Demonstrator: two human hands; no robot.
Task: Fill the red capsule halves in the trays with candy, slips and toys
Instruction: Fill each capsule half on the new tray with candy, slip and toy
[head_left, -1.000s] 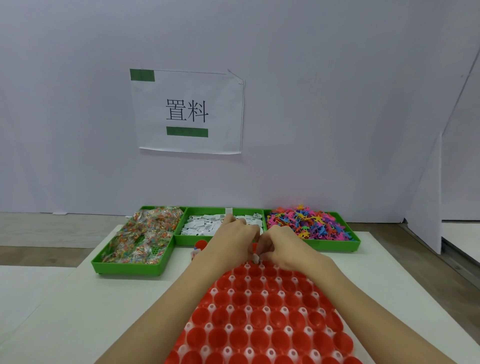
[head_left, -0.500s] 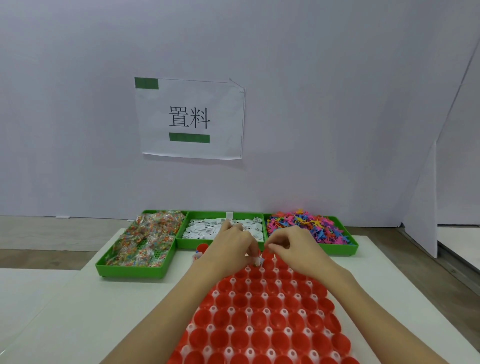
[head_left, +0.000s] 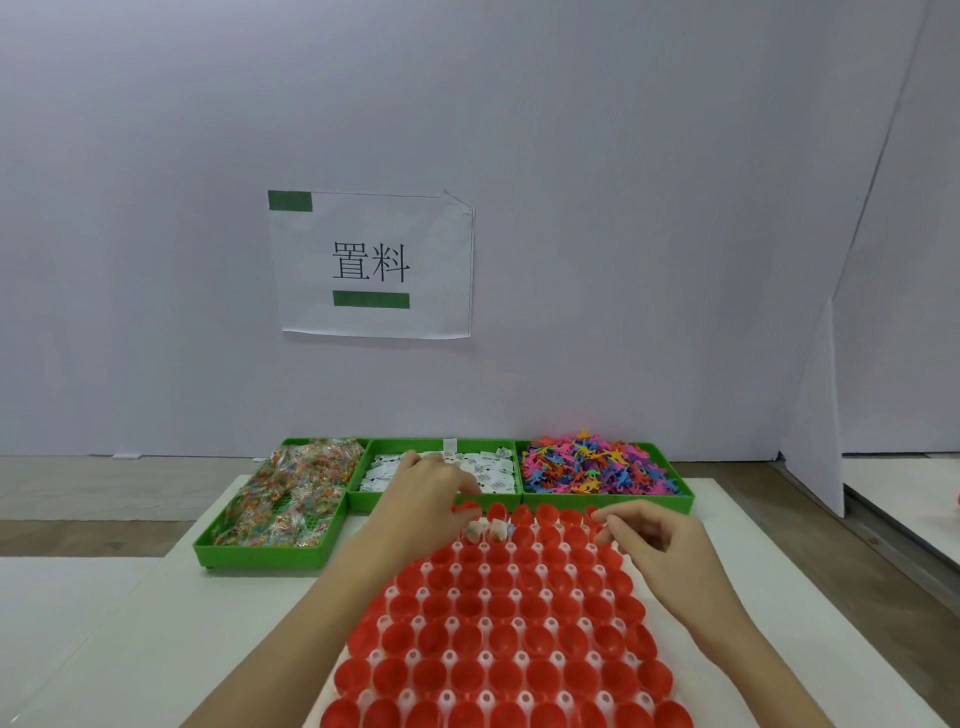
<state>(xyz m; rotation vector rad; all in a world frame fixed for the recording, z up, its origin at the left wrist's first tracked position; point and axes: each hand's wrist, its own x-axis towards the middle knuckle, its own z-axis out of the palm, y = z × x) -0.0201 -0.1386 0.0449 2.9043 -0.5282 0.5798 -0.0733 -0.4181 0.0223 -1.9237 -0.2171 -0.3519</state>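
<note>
Your left hand (head_left: 421, 499) sits at the far end of the tray of red capsule halves (head_left: 498, 613) in the lower centre, fingers curled over the top row beside two filled cups (head_left: 485, 531); I cannot tell whether they grip anything. Your right hand (head_left: 660, 545) hovers right of centre, thumb and forefinger pinched together. Candy (head_left: 291, 493), slips (head_left: 488, 475) and toys (head_left: 592, 467) wait in green bins across the desk (head_left: 130, 623)

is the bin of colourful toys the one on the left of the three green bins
No, the colourful toys fill the rightmost green bin; the leftmost holds wrapped candy and the middle one white slips.
</note>
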